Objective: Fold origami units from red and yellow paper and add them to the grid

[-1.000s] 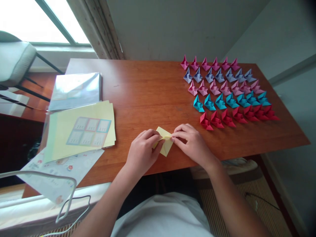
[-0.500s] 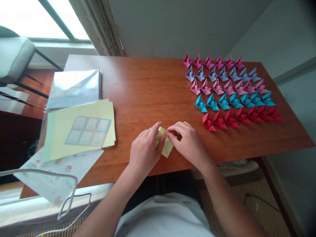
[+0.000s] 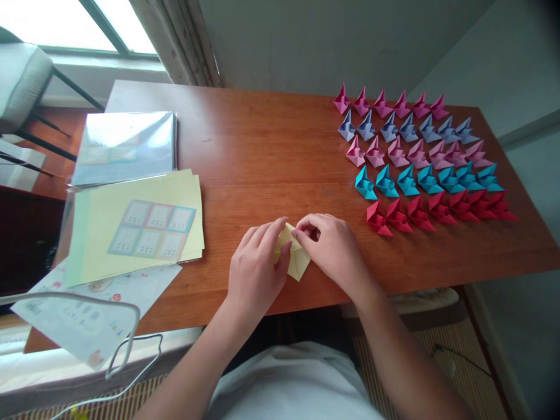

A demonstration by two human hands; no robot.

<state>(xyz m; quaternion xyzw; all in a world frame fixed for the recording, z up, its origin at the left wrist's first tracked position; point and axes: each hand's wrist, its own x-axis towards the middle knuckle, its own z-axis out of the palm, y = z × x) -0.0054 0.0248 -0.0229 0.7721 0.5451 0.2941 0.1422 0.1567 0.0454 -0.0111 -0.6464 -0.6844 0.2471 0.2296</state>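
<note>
A small pale yellow piece of folded origami paper (image 3: 299,263) is held just above or on the wooden table near its front edge; I cannot tell whether it touches the wood. Around its left side my left hand (image 3: 258,256) is closed, thumb in front and fingers behind. My right hand (image 3: 326,242) pinches the upper right part between thumb and forefinger. Both hands hide portions of the paper's edges. To the right stand rows of folded paper figures, among them red ones (image 3: 377,219) closest to my right hand and turquoise ones (image 3: 364,183) behind.
On the wooden table (image 3: 262,151), pink (image 3: 355,151), lavender (image 3: 347,126) and magenta figures (image 3: 342,100) fill further rows. Yellow sheets (image 3: 96,233), a plastic-wrapped pack (image 3: 126,143) and a printed white sheet (image 3: 91,312) lie at left. A white bent tube (image 3: 87,300) crosses the lower left.
The camera view has shifted slightly. Both hands stay on the yellow paper; my right fingers have moved a little along its upper edge, and more of its right side shows.
</note>
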